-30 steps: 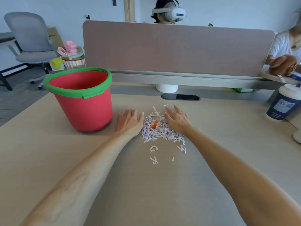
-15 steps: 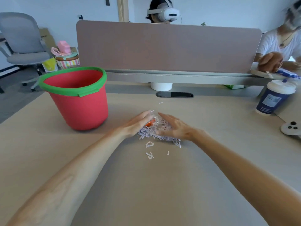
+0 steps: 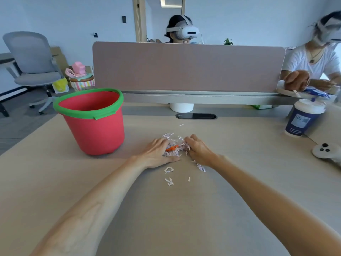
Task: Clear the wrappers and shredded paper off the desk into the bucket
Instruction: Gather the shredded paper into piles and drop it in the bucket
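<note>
Shredded white paper (image 3: 174,146), with one orange wrapper (image 3: 172,148) showing in it, is now bunched into a tight heap at the middle of the pale wooden desk (image 3: 55,172), where a second ago it lay spread between two flat palms. The left hand (image 3: 158,154) and right hand (image 3: 198,149) have closed in from either side, fingers curled around the heap. To me a lift looks close. The red plastic bucket with a green rim (image 3: 92,122) waits to the left, and a few stray scraps (image 3: 168,175) lie nearer.
</note>
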### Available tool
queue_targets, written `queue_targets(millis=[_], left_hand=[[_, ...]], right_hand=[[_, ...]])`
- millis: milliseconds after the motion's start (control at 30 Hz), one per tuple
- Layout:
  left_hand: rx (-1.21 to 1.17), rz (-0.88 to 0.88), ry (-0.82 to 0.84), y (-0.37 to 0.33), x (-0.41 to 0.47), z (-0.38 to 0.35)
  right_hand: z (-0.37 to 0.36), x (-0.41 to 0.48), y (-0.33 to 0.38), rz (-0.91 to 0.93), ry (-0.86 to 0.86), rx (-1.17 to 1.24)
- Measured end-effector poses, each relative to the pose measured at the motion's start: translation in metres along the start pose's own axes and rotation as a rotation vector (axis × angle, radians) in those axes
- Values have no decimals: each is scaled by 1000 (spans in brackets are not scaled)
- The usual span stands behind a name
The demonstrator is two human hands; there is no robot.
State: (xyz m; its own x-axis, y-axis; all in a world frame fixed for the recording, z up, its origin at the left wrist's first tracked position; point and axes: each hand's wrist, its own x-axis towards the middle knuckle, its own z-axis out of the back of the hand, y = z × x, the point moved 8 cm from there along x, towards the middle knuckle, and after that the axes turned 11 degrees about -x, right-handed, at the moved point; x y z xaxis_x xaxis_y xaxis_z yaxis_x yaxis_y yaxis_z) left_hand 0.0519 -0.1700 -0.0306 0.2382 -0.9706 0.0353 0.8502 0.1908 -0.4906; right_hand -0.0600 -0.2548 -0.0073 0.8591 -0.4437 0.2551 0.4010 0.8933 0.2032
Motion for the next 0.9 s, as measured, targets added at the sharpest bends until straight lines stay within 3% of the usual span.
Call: queue_targets(millis=[167, 333, 467, 600, 900], left_hand=[[95, -60, -122, -7, 14, -3], [42, -113, -175, -13, 13, 0], [14, -56, -240, -17, 6, 25], [88, 13, -200, -17, -7, 46], [125, 8, -448, -64, -42, 183]], right_hand=[[19, 5, -12, -120, -47, 83], [31, -1, -13, -181, -61, 124], [43, 1, -10, -224, -95, 153], [45, 5, -1, -205, 14, 115], [129, 66, 83, -66, -154, 172]])
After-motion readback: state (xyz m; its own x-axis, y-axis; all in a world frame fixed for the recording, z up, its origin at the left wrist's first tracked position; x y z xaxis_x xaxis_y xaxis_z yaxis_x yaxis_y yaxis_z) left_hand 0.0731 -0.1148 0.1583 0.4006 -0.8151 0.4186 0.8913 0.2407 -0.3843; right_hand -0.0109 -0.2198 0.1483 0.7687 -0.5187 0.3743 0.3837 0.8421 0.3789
